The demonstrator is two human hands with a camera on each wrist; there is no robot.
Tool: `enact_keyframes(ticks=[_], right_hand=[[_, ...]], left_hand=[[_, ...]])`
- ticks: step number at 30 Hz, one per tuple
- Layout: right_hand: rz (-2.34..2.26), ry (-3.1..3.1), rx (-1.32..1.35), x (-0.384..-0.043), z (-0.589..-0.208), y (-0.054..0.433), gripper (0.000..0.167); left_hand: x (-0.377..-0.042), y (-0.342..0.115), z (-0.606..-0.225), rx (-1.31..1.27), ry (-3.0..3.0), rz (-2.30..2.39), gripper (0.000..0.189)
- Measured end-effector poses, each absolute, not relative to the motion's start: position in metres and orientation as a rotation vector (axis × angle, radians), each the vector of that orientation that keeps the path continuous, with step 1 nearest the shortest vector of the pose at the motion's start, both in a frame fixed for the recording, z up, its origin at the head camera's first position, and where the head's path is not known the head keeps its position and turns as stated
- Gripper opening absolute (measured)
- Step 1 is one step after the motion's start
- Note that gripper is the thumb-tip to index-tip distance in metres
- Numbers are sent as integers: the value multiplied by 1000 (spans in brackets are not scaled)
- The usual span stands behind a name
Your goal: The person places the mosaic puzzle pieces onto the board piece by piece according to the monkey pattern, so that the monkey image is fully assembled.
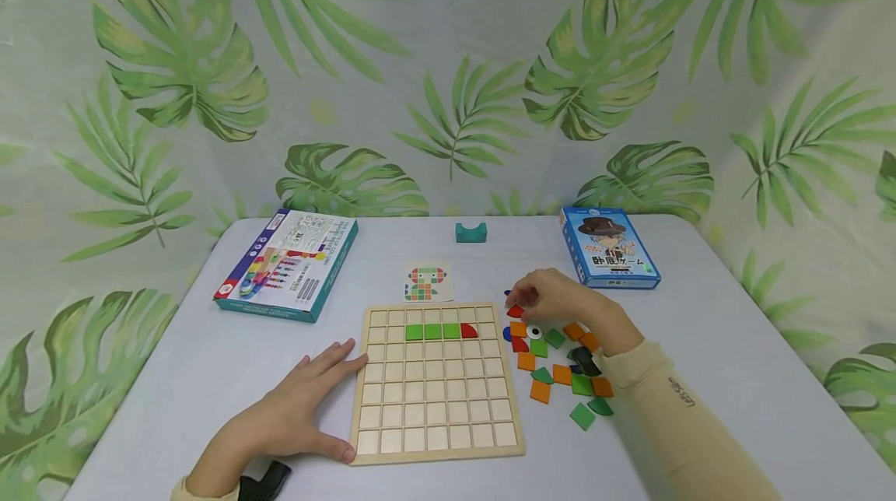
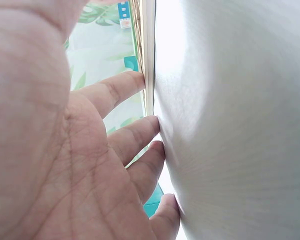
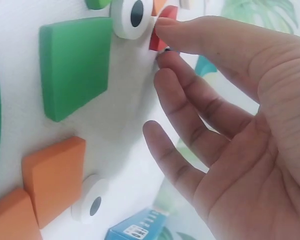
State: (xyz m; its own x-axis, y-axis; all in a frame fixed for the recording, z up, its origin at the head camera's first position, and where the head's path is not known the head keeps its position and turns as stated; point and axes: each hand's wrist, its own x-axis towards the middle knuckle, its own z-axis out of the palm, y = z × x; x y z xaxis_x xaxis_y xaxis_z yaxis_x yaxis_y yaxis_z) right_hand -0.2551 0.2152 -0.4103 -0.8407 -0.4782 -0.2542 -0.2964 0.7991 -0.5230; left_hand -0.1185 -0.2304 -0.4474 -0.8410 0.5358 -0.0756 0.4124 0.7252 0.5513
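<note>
A wooden grid board (image 1: 435, 458) lies on the table with three green square tiles (image 1: 432, 331) and a red quarter-round tile (image 1: 469, 331) in one row near its top. My left hand (image 1: 297, 408) rests beside the board's left side, fingers spread, thumb at the lower left corner; in the left wrist view its fingertips (image 2: 151, 122) touch the board's edge and the table. Right of the board, my right hand (image 1: 553, 300) pinches another red quarter-round tile (image 3: 165, 30) between thumb and index finger, low over the loose tiles. The right wrist view shows the other fingers loosely bent.
Loose orange, green, red and blue tiles and a white eye disc (image 1: 535, 332) lie right of the board. A pattern card (image 1: 428, 282) is above it. A teal block (image 1: 471, 233), a blue box (image 1: 610, 247) and a larger game box (image 1: 287, 264) stand farther back.
</note>
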Motion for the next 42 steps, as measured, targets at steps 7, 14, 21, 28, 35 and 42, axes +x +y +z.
enact_keyframes(ticks=[7,14,21,28,35,42], right_hand=[[-629,2612,-549,-259,-414,214,21],[-636,2606,-498,-261,-417,213,20],[-640,2609,-484,-260,-417,214,19],[-607,2650,-471,-257,-415,215,18],[-637,2634,-470,-255,-413,212,27],[-629,2629,-502,-255,-413,211,27]], left_hand=[[-119,-230,-448,745,2698,780,124],[-120,-231,-448,734,2695,774,124],[-119,-231,-448,745,2696,779,124],[-120,-230,-447,740,2693,787,125],[-120,-231,-448,748,2698,789,124],[-119,-231,-448,749,2692,789,124]])
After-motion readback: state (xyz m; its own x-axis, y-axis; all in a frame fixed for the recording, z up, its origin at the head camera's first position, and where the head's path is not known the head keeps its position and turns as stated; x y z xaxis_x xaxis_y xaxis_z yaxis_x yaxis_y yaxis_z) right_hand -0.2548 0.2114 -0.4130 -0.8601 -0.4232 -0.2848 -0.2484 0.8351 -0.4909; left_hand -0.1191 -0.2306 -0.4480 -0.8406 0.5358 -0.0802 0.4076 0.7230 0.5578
